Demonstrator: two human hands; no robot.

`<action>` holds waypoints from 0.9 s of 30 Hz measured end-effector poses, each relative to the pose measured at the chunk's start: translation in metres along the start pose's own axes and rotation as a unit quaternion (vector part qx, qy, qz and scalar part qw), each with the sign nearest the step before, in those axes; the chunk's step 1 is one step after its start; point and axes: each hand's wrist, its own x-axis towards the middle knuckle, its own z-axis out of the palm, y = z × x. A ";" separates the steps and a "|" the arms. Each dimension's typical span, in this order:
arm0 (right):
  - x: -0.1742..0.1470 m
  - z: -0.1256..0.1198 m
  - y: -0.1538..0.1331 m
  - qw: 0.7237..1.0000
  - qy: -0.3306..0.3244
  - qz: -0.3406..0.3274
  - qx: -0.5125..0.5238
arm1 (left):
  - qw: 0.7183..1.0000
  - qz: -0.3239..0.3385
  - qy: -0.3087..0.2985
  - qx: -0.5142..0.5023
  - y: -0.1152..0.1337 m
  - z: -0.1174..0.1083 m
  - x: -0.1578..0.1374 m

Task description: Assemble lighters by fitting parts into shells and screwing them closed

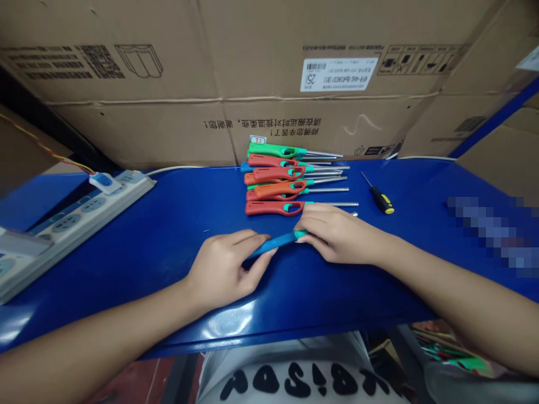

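Observation:
Between my two hands is a blue utility lighter with a green collar, held edge-on a little above the table. My left hand is closed round its blue handle end. Fingers of my right hand pinch it at the green collar, and most of its metal tube is hidden behind them. Just beyond my hands lies a pile of utility lighters in red, orange, green and blue; the nearest is a red lighter, its tube pointing right. A small white tag marked 32 stands at the pile's back.
On the right lies a screwdriver with a black and yellow handle. A white power strip with a plug in it runs along the left of the blue table. A tall cardboard sheet stands behind.

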 end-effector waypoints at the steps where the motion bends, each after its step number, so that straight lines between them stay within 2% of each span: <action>1: 0.000 0.000 0.001 1.000 -0.017 0.009 0.007 | 1.000 0.002 -0.010 0.015 0.000 0.000 0.000; 4: 0.000 -0.002 0.004 0.997 -0.063 0.026 0.028 | 0.998 0.002 -0.038 0.051 -0.001 0.001 0.003; 8: 0.001 -0.012 0.009 0.994 -0.089 0.045 0.038 | 0.995 -0.012 -0.079 0.061 -0.006 0.000 0.007; 13: -0.005 -0.025 0.021 0.982 -0.140 0.118 0.044 | 0.990 -0.071 -0.117 0.038 -0.014 -0.003 0.007; 16: -0.010 -0.031 0.033 0.970 -0.168 0.165 0.066 | 0.989 -0.076 -0.128 0.007 -0.017 -0.002 0.007; 20: -0.016 -0.039 0.046 0.944 -0.210 0.225 0.119 | 0.991 -0.061 -0.117 -0.028 -0.017 0.000 0.008; 23: -0.020 -0.043 0.052 0.933 -0.225 0.234 0.154 | 0.993 -0.057 -0.087 -0.055 -0.016 0.000 0.008; 27: -0.023 -0.049 0.058 0.948 -0.162 0.232 0.145 | 0.996 -0.033 -0.034 -0.079 -0.014 -0.004 0.009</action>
